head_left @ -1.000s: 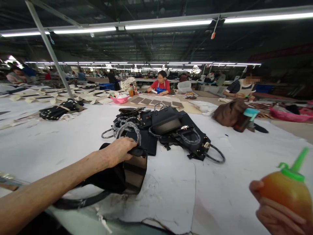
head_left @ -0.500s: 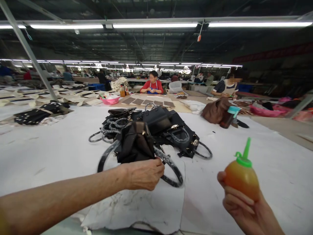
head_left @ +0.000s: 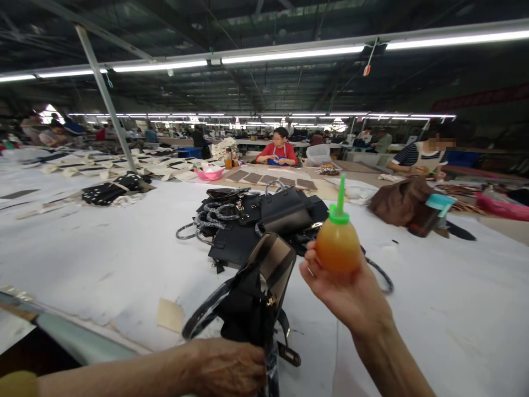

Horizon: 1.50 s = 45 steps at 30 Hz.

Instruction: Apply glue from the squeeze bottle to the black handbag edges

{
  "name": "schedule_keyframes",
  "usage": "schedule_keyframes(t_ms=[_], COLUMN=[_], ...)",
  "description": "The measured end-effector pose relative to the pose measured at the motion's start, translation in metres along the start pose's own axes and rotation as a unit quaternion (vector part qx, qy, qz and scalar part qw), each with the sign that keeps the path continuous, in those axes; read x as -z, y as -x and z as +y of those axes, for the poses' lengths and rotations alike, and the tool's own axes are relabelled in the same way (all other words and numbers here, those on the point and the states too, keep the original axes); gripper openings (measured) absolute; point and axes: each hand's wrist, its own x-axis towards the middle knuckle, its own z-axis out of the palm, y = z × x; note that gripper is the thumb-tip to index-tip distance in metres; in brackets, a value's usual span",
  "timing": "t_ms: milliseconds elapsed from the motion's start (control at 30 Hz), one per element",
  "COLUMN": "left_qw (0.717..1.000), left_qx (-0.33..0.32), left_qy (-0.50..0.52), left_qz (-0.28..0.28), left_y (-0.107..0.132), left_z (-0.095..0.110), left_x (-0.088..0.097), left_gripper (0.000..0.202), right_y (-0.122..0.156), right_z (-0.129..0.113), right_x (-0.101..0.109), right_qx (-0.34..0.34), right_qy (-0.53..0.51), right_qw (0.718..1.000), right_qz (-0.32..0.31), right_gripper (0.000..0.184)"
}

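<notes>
My right hand [head_left: 347, 295] is raised over the table, fingers wrapped round a squeeze bottle [head_left: 338, 245] of amber liquid. Its green nozzle points up. Low in the view, my left hand [head_left: 231, 366] is closed at a plastic-wrapped handle of a black handbag [head_left: 248, 306]; its fingertips are partly hidden. This bag is tilted, with a brown striped panel showing and a strap with a metal-edged slot hanging at its right. Its other wrapped handle [head_left: 206, 309] arches out to the left. Just behind lies a pile of black handbags [head_left: 235, 245] with plastic-wrapped handles.
A white-covered table [head_left: 124, 248] spreads around the bags. A beige scrap [head_left: 170, 314] lies at left, a dark dotted bundle [head_left: 111, 188] farther back. A brown cloth [head_left: 392, 204] and teal-lidded bottle [head_left: 430, 215] stand right. Co-workers [head_left: 278, 150] sit across, near a pink basin [head_left: 209, 173].
My left hand has drawn the handbag nearer and turned it on its side, away from the pile. My right hand has brought the squeeze bottle leftward and up. The view has swung left.
</notes>
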Motion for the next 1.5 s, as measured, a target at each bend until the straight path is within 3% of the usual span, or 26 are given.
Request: schedule_keyframes(t_ms=[67, 100, 233, 300, 400, 500, 567, 633, 767, 867, 1000, 1100, 1300, 1400, 1500], left_qw=[0.991, 0.986, 0.992, 0.997, 0.997, 0.978, 0.952, 0.920, 0.891, 0.873, 0.855, 0.869, 0.874, 0.847, 0.783], left_qx=[-0.132, -0.165, -0.124, -0.074, 0.056, 0.201, 0.295, 0.361, 0.353, 0.391, 0.385, 0.340, 0.260, 0.275, 0.328], left_qy=[-0.006, -0.006, 0.012, 0.021, 0.040, 0.045, 0.078, 0.148, 0.227, 0.275, 0.348, 0.360, 0.409, 0.451, 0.513], left_qz=[0.004, 0.003, -0.001, 0.009, 0.038, 0.039, 0.019, 0.033, 0.174, 0.101, -0.008, -0.013, 0.020, 0.061, 0.127], left_y=[0.004, 0.007, 0.029, 0.048, 0.081, 0.108, 0.115, 0.108, 0.060, 0.018, -0.011, -0.004, 0.044, 0.061, 0.069], left_z=[-0.001, -0.003, -0.010, -0.009, 0.000, 0.010, 0.011, 0.004, -0.022, -0.038, -0.048, -0.054, -0.067, -0.066, -0.060], left_x=[0.006, 0.009, 0.021, 0.020, 0.003, -0.015, -0.012, 0.007, 0.057, 0.067, 0.052, 0.050, 0.062, 0.059, 0.052], left_gripper=[0.026, 0.027, 0.028, 0.025, 0.025, 0.010, 0.009, 0.014, 0.028, 0.051, 0.017, 0.017, 0.019, 0.013, 0.007], right_y=[-0.024, -0.034, -0.054, -0.052, -0.049, -0.051, -0.054, -0.055, -0.053, -0.050, -0.044, -0.034, -0.003, 0.004, 0.005], right_z=[0.010, 0.014, 0.028, 0.033, 0.037, 0.041, 0.043, 0.045, 0.047, 0.046, 0.039, 0.034, 0.038, 0.043, 0.045], right_x=[-0.009, -0.011, -0.011, -0.012, -0.015, -0.016, -0.017, -0.016, -0.016, -0.016, -0.015, -0.017, -0.021, -0.021, -0.021], right_qx=[-0.011, -0.018, -0.032, -0.027, -0.024, -0.025, -0.024, -0.020, -0.005, 0.003, 0.010, 0.002, -0.041, -0.046, -0.032], right_qy=[0.012, 0.019, 0.041, 0.042, 0.044, 0.048, 0.049, 0.050, 0.052, 0.056, 0.063, 0.069, 0.068, 0.056, 0.049], right_qw=[1.000, 0.999, 0.999, 0.999, 0.999, 0.998, 0.998, 0.999, 0.999, 0.998, 0.998, 0.998, 0.997, 0.997, 0.995], right_qz=[-0.019, -0.021, -0.014, -0.017, -0.021, -0.018, -0.013, -0.007, -0.005, 0.000, 0.003, 0.005, 0.006, 0.036, 0.086], right_gripper=[0.041, 0.043, 0.045, 0.043, 0.043, 0.045, 0.044, 0.042, 0.036, 0.035, 0.033, 0.035, 0.041, 0.043, 0.043])
